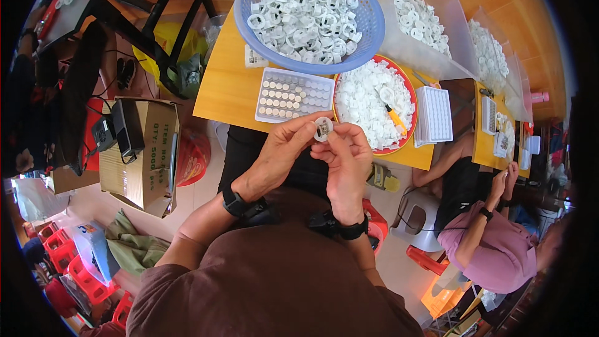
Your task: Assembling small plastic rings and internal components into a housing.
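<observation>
Between my fingertips, over the table's near edge, is a small round white plastic piece point(322, 130) with a dark and metallic middle. My left hand point(284, 148) pinches its left side with thumb and index finger. My right hand point(347, 161) grips its right side, the other fingers curled. Just beyond my hands lies a white compartment tray point(319, 95) with rows of small round silvery discs in part of it. To its right, a red-rimmed round dish point(409, 79) holds a heap of small white pieces, with an orange-and-black handled tool point(395, 118) lying on top.
A blue basket point(372, 15) full of round white parts stands on the yellow table point(218, 90). Clear bins point(458, 15) of similar parts sit far right. White trays point(434, 115) are stacked beside the dish. A cardboard box point(146, 156) stands left; a co-worker point(490, 237) sits right.
</observation>
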Action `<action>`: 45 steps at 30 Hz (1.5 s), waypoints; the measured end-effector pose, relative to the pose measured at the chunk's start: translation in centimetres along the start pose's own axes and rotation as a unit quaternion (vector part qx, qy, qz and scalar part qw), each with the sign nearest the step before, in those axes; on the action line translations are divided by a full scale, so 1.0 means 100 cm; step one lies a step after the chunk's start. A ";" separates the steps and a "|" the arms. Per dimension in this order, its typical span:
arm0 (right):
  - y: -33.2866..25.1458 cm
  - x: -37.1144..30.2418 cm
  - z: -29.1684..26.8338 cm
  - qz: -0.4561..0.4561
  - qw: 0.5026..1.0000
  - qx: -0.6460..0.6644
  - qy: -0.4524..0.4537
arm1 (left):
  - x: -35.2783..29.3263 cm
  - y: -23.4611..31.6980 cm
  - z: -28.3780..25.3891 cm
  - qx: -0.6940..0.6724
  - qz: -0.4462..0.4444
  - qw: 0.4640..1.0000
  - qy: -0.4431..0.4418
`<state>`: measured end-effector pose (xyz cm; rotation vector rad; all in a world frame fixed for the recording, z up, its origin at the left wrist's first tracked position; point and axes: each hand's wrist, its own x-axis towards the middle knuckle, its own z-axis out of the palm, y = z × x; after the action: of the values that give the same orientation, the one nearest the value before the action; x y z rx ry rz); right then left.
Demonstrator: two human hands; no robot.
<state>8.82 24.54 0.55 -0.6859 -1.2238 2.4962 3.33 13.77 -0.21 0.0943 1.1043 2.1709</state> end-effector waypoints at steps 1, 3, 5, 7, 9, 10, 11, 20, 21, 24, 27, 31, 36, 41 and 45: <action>0.002 0.000 0.000 0.001 1.000 0.000 -0.002 | 0.001 -0.001 -0.005 0.016 0.000 1.000 -0.010; 0.005 -0.001 0.000 -0.043 0.995 -0.090 -0.029 | 0.004 0.003 -0.009 0.031 -0.001 0.999 -0.022; 0.006 -0.003 0.001 -0.085 0.984 -0.153 -0.019 | 0.006 0.008 -0.010 0.001 -0.029 0.999 -0.020; 0.007 -0.002 0.002 -0.125 0.969 -0.213 -0.010 | 0.006 0.012 -0.013 0.014 -0.027 0.999 -0.027; 0.005 0.002 0.000 -0.231 0.914 -0.333 -0.023 | 0.007 0.012 -0.015 0.025 -0.027 0.999 -0.036; 0.002 0.003 0.001 -0.231 0.914 -0.333 -0.024 | 0.007 0.012 -0.017 0.057 -0.020 0.997 -0.037; -0.001 0.004 0.002 -0.283 0.876 -0.389 -0.035 | 0.008 0.011 -0.017 0.089 -0.014 0.995 -0.040; -0.003 0.009 0.003 -0.387 0.755 -0.526 -0.060 | 0.011 0.011 -0.014 0.165 -0.019 0.985 -0.038; -0.001 0.010 0.003 -0.366 0.777 -0.509 -0.058 | 0.012 0.010 -0.015 0.164 -0.020 0.985 -0.044; 0.006 0.013 0.000 -0.383 0.760 -0.522 -0.056 | 0.013 0.008 -0.014 0.153 -0.024 0.988 -0.012; 0.011 0.013 -0.004 -0.381 0.753 -0.534 -0.052 | 0.014 0.004 -0.014 0.136 -0.045 0.990 -0.009; 0.011 0.017 -0.007 -0.373 0.744 -0.552 -0.055 | 0.017 -0.001 -0.013 0.118 -0.039 0.992 -0.006; 0.006 0.023 -0.012 -0.325 0.790 -0.512 -0.086 | 0.018 0.007 -0.016 0.054 -0.086 0.995 -0.011; -0.012 0.018 -0.009 -0.328 0.796 -0.498 -0.105 | 0.017 0.009 -0.017 0.077 -0.089 0.993 -0.026; -0.021 0.018 -0.016 -0.330 0.789 -0.506 -0.116 | 0.020 0.010 -0.014 0.110 -0.100 0.988 -0.050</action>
<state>8.19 27.63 0.86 -0.0491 -2.3854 1.2363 0.82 13.64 -0.80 0.1803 1.2365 1.8427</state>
